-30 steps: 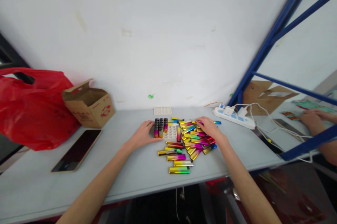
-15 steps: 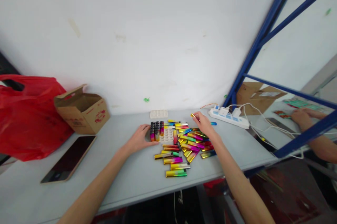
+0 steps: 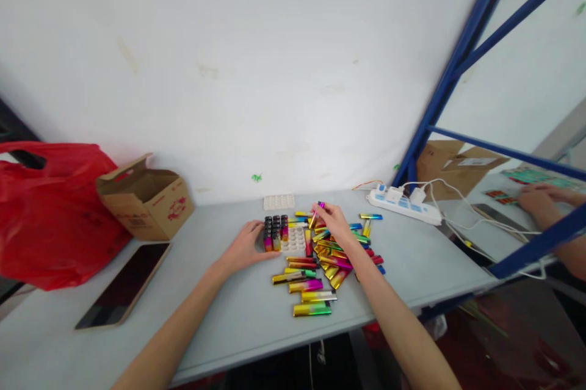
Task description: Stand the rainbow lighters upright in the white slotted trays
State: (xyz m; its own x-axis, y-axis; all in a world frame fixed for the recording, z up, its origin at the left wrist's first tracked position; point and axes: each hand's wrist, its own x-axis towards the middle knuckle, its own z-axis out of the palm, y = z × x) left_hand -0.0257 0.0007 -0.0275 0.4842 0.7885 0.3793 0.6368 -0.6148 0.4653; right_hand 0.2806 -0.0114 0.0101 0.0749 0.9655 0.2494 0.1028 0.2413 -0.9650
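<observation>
A white tray (image 3: 293, 240) with round pockets lies on the table, its left part filled with upright lighters (image 3: 275, 232) that show black tops. My left hand (image 3: 247, 245) curves around the tray's left side, fingers at the back and thumb along the front corner. Pinched in the fingertips of my right hand (image 3: 333, 223) is a shiny purple-and-gold lighter (image 3: 315, 218), tilted, just above the tray's right back side. Beneath my right hand and forearm spreads a pile of loose metallic lighters (image 3: 336, 260); several more lighters (image 3: 312, 309) lie in a rough column in front.
A second white tray (image 3: 279, 201) rests by the wall. Left stand a red plastic bag (image 3: 55, 213), an opened cardboard box (image 3: 146, 204) and a phone (image 3: 123, 286). A power strip (image 3: 405, 207) with cables lies right, before a blue metal frame (image 3: 439, 97). Another person's hands (image 3: 540, 201) are beyond it.
My right hand has moved left from beyond the pile towards the tray, carrying the lighter, which now tilts more upright. My left hand stays at the tray. The view has shifted slightly.
</observation>
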